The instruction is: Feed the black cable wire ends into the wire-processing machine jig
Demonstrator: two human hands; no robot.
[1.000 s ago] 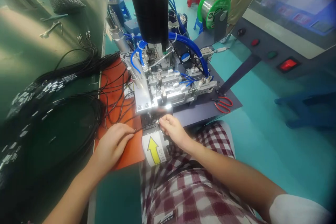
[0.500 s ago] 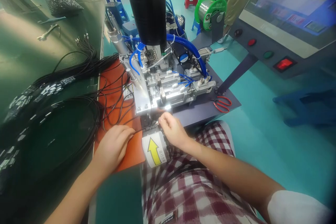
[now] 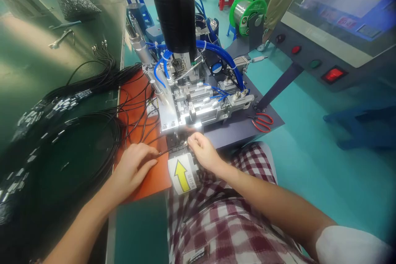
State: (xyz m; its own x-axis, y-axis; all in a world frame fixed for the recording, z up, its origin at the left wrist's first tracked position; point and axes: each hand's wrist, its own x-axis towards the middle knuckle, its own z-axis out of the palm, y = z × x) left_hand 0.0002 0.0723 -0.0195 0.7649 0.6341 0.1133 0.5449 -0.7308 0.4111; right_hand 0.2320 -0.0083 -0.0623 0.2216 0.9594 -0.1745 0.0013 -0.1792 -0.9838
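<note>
My right hand (image 3: pixel 202 152) is closed in a pinch on the metal-tipped end of a black cable (image 3: pixel 170 148), at the front of a metal machine (image 3: pixel 201 107) with blue air tubes. To its left, my left hand (image 3: pixel 136 167) hovers over an orange mat (image 3: pixel 161 181), thumb and index finger apart, its fingertips close to the same cable. Whether the left fingertips touch the cable, I cannot tell. A white label with a yellow arrow (image 3: pixel 182 174) sits on the machine's front, just below the cable end. The tip inside the right fingers is mostly hidden.
Bundled black cables (image 3: pixel 102 123) cover the bench on the left, near a bag of small metal parts (image 3: pixel 76 4). Red-handled pliers (image 3: pixel 262 122) lie on the machine base. A control panel (image 3: pixel 324 62) juts in at right, and a solder spool (image 3: pixel 247 14) stands behind.
My left thumb has moved away from the fingers, and the left hand has opened beside the cable. The right hand keeps its pinch in nearly the same place.
</note>
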